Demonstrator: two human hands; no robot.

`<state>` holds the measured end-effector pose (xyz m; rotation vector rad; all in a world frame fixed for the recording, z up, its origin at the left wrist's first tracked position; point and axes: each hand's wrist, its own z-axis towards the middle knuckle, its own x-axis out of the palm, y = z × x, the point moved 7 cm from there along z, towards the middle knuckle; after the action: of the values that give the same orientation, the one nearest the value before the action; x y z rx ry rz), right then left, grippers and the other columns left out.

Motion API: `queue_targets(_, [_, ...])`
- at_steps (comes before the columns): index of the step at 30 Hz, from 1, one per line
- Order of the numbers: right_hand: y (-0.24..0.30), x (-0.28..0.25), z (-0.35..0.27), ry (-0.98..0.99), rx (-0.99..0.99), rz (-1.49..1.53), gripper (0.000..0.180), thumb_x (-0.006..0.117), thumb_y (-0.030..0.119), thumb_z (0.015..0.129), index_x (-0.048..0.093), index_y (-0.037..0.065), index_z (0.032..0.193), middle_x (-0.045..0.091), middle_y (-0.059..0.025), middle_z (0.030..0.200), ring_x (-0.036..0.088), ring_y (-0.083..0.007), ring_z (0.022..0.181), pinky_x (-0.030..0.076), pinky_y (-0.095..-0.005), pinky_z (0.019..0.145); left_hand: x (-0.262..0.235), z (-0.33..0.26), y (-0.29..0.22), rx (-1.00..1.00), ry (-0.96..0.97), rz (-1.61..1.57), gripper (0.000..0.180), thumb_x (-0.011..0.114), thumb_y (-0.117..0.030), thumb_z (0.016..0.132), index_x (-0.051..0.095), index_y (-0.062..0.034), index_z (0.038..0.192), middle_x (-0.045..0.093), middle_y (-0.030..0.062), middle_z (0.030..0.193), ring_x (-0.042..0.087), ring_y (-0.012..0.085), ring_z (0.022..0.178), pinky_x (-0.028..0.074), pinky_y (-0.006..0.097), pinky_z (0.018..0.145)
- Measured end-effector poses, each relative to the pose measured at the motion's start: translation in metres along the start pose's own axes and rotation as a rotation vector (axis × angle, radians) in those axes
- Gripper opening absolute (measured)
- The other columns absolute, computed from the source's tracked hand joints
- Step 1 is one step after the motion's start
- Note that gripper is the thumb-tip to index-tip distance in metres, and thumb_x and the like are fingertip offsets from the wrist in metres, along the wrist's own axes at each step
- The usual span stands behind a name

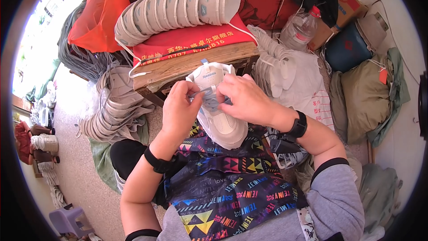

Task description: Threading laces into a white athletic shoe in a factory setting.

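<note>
With the bench (166, 70) far, our left hand (179, 106) and right hand (246, 96) pinch lace (206, 91) on the shoe (228, 135), probably threading; next: tighten.

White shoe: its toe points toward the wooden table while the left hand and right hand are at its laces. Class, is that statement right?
Not quite: the head view shows the shoe with its toe pointing away from the table. The left hand and right hand are indeed at its laces.
</note>
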<state>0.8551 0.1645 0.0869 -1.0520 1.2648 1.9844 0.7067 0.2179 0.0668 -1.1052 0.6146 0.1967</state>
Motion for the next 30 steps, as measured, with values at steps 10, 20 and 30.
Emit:
queue_targets(10, [-0.004,0.002,0.000,0.010,0.032,-0.164,0.019,0.069,0.013,0.073,0.056,0.009,0.086,0.054,-0.0088,0.089,0.058,-0.0282,0.089,0.039,-0.0406,0.076,-0.005,-0.006,0.019,-0.126,0.060,0.006,0.018,0.071,-0.011,0.080,0.060,-0.0035,0.092,0.058,0.0093,0.080,0.057,0.0237,0.070,0.047,0.035,0.063])
queue_targets(20, [-0.001,0.000,0.008,-0.137,-0.023,-0.438,0.020,0.063,0.009,0.078,0.054,0.007,0.095,0.058,-0.0098,0.076,0.063,-0.0304,0.065,0.050,-0.0434,0.061,-0.016,-0.012,0.021,-0.129,0.096,0.051,0.015,0.069,-0.014,0.082,0.065,-0.0021,0.089,0.059,0.0099,0.079,0.059,0.0238,0.069,0.048,0.034,0.064])
queue_targets(30, [-0.021,-0.004,-0.008,0.091,0.214,0.398,0.010,0.060,0.007,0.087,0.054,0.003,0.094,0.060,-0.0083,0.069,0.060,-0.0197,0.056,0.046,-0.0314,0.052,-0.017,-0.018,0.037,-0.178,0.287,-0.028,0.019,0.070,-0.019,0.085,0.066,-0.0001,0.084,0.054,0.0059,0.068,0.056,0.0181,0.066,0.045,0.030,0.062])
